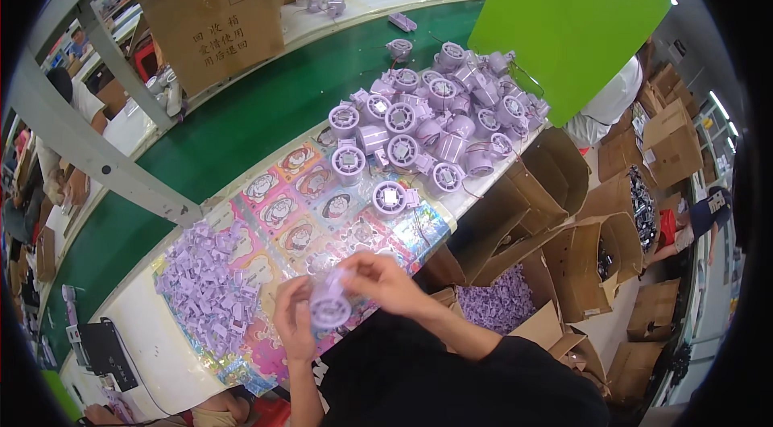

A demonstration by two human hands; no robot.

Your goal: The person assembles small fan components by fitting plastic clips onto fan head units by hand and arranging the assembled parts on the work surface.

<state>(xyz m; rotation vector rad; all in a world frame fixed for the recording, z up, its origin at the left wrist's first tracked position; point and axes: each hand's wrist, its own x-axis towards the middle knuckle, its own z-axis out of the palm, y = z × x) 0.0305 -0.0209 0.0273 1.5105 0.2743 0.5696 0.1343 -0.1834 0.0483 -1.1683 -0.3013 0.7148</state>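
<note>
Between my two hands, close to my body at the table's near edge, is a lilac round plastic housing (pixel 331 311) with a slotted round face, slightly blurred. The fingers of my left hand (pixel 295 321) are closed around its left side. My right hand (pixel 385 283) pinches at its upper part; whether a separate small piece sits in those fingertips I cannot tell. Beneath them lies a colourful cartoon-printed mat (pixel 278 209). To the left is a heap of small lilac plastic parts (pixel 211 286). Farther off, a large pile of similar round housings (pixel 400 118) with thin wires covers the table.
A green conveyor belt (pixel 241 117) runs behind the table, with a metal post (pixel 105 149) at left and a large cardboard box (pixel 201 16) beyond. A bright green panel (pixel 564 24) stands at far right. Open cartons, one holding lilac parts (pixel 499 298), crowd my right side.
</note>
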